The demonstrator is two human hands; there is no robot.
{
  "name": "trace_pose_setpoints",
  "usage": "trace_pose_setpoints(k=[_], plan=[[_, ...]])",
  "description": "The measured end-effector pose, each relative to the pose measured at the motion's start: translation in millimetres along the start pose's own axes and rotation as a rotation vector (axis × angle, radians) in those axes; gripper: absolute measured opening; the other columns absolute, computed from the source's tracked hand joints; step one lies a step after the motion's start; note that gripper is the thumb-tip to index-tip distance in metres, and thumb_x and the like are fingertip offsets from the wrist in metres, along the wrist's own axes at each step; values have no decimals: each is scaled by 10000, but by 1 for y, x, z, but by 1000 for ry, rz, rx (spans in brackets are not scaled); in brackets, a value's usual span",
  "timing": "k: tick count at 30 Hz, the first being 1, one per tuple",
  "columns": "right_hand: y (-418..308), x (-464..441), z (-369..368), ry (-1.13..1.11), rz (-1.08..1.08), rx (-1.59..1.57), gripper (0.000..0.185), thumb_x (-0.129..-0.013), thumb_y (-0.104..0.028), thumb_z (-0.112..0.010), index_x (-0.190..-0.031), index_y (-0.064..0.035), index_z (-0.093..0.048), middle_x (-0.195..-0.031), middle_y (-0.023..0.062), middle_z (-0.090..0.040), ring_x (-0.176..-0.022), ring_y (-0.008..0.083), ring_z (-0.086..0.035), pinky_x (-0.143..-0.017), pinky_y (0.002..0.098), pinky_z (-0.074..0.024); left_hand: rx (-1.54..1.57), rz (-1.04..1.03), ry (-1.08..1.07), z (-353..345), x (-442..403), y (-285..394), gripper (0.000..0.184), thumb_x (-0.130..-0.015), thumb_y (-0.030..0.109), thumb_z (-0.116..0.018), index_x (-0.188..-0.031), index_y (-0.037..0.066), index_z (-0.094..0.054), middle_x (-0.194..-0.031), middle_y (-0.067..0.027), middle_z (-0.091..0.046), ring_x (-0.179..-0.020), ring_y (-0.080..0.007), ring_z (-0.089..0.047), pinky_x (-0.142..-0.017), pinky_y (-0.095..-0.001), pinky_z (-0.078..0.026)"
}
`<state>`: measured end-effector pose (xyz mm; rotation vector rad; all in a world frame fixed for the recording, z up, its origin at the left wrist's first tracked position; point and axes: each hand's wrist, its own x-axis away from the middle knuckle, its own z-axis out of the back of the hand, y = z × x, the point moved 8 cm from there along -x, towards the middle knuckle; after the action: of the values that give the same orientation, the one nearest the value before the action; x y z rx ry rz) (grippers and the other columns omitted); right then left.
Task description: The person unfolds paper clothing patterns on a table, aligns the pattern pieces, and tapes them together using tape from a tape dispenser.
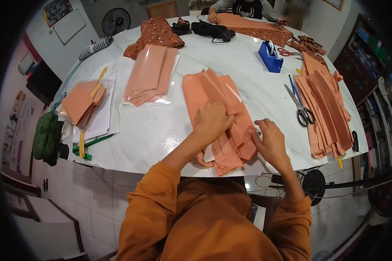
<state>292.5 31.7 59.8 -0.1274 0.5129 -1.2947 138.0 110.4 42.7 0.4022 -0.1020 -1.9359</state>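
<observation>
A stack of salmon-orange folded sheets [210, 89] lies on the table in front of me, with plastic film over part of it. Paper or cloth, I cannot tell. My left hand [212, 117] is on the middle of the stack, fingers curled into the folds and gripping them; its fingertips are partly hidden. At the stack's right edge is my right hand [271, 140], thumb and fingers apart, the thumb close to or touching the film. White slips show between the sheets.
Clear-bagged orange sheets [146, 76] lie left of the stack, and a smaller bag [80, 102] farther left. Scissors [305, 116] and a long orange bundle [324, 113] lie right. Behind stands a blue tape dispenser [271, 58]. A person [247, 9] handles orange material across the table.
</observation>
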Motion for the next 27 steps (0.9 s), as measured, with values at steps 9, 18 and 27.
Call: trace_pose_setpoints(k=[9,18,27], plan=[[9,20,-30,203,-164,-94,428,-838,-156,-698,-1205,36,-587,-929,176,-592,-945,347,-553,-817,433,-442,1345,401,325,49,56,-92,260,-921,64,-580,-1158,-44,-582,-949,-161,-662,-744,-212,-677,-558,-339,-589],[23,27,5,378,-223,-166,302,-866,-42,-622,-1164,-3,-588,-872,118,-542,-854,273,-517,-792,394,-430,1161,560,483,46,175,-162,815,-849,-76,-615,-1508,46,-151,-1224,-202,-564,-922,-260,-679,-655,-336,-633],[-41,28,-11,201,-137,-74,292,-867,-212,-674,-1027,31,-646,-831,126,-588,-848,295,-514,-768,425,-390,1182,651,415,49,161,-171,875,-839,-82,-636,-1531,84,-127,-1124,-148,-583,-848,-195,-670,-613,-302,-603]])
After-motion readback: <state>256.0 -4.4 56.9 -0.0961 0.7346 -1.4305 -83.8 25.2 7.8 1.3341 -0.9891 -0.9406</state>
